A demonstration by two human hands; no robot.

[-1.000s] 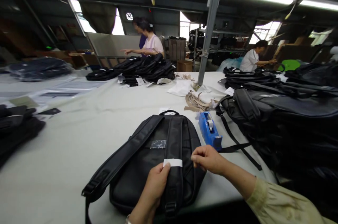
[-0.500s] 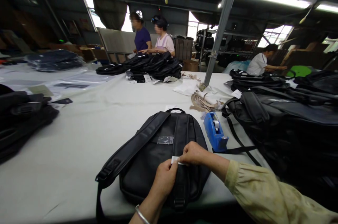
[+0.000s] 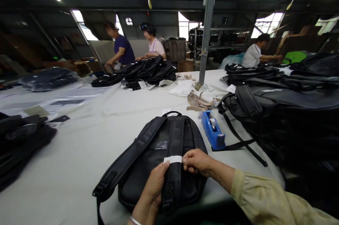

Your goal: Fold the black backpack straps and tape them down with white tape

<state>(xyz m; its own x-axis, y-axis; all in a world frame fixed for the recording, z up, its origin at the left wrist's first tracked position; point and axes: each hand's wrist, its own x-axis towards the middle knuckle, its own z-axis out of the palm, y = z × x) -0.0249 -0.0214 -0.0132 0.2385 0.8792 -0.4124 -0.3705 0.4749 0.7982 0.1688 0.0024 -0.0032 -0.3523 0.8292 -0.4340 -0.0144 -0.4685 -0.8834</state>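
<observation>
A: Where is the bag [image 3: 148,158]?

B: On the pale table [image 3: 87,129], in front of the person, lying with its straps upward and its top end away from the body.

A: How does it look?

B: Black and smooth, with a faint sheen and a rounded top. A small handle [image 3: 172,113] loops up at the far end. The left strap [image 3: 137,147] slants outward past the bag's side, its buckle [image 3: 102,188] out over the table. The right strap [image 3: 174,136] runs fairly straight down the bag toward the near edge. A shiny clear patch [image 3: 161,145] sits between the two straps.

A: And the white piece?

B: A band [image 3: 173,159], narrow and flat, lying across the right strap below its middle.

A: What is the left hand [image 3: 156,181] doing?

B: It grips the band's left end at the strap's edge, thumb on top; where its other fingertips rest is hidden.

A: The right hand [image 3: 197,161]?

B: Fingers bent in and pinched together on the band's right end.

A: Anything close by?

B: A blue tape dispenser [image 3: 213,131] stands just beside the bag, on its right. Farther right is a pile of black bags [image 3: 291,119].
</observation>
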